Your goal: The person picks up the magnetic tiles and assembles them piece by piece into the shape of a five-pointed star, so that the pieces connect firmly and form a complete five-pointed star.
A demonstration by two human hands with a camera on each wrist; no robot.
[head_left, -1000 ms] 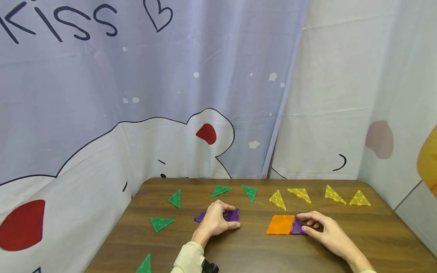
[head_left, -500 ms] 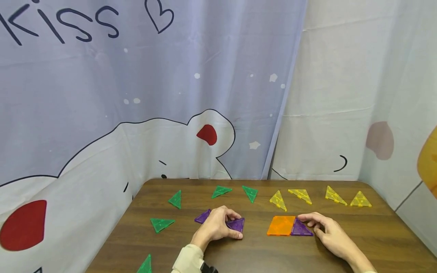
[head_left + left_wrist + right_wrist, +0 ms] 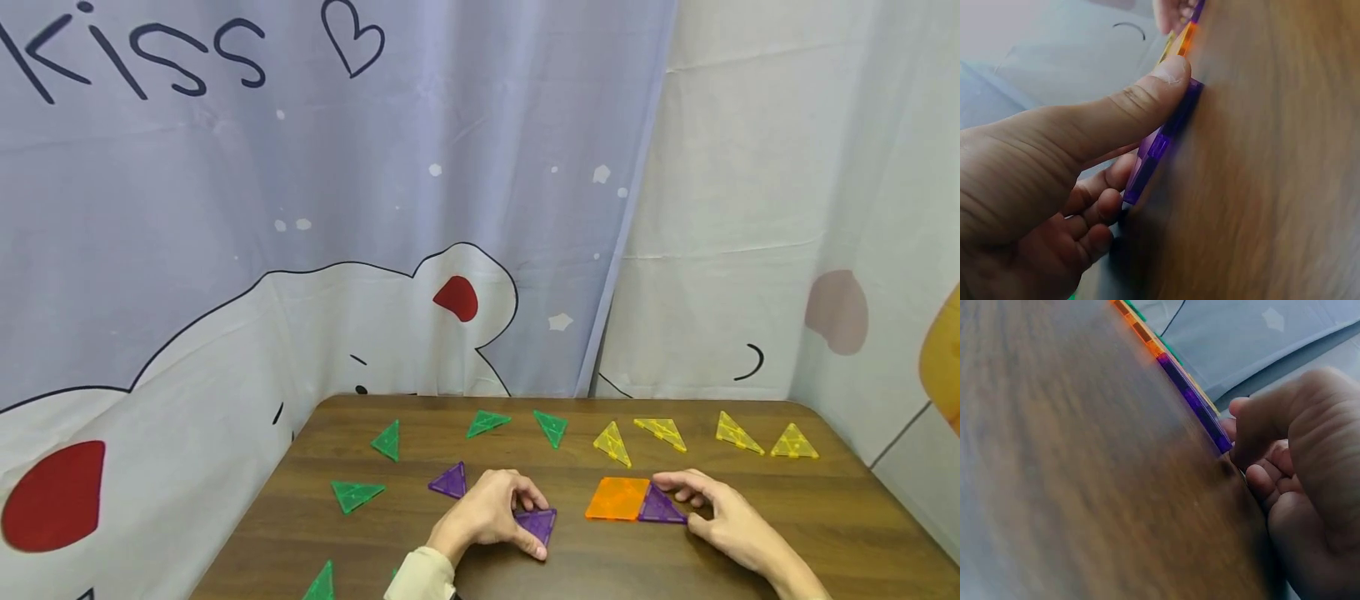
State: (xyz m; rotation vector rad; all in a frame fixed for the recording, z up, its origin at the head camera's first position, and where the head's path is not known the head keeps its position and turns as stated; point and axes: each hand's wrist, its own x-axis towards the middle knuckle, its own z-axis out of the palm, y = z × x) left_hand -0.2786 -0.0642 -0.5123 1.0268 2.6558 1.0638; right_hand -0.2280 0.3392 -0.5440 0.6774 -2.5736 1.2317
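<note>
My left hand pinches a translucent purple triangle tile between thumb and fingers, close over the table. In the left wrist view that tile is tilted edge-on, the thumb along its near side. To the right, an orange square tile lies flat with a second purple triangle tile along its right edge. My right hand holds this triangle at its corners, index finger at the top and thumb at the lower right. A third purple triangle tile lies behind my left hand.
Several green triangle tiles lie at the left and back of the wooden table. Along the back right are several yellow triangle tiles. A printed curtain hangs behind the table's far edge.
My left hand has drawn its purple triangle to the right and nearer to me, away from the other loose purple one. My right thumb has shifted right to the triangle's lower corner.
</note>
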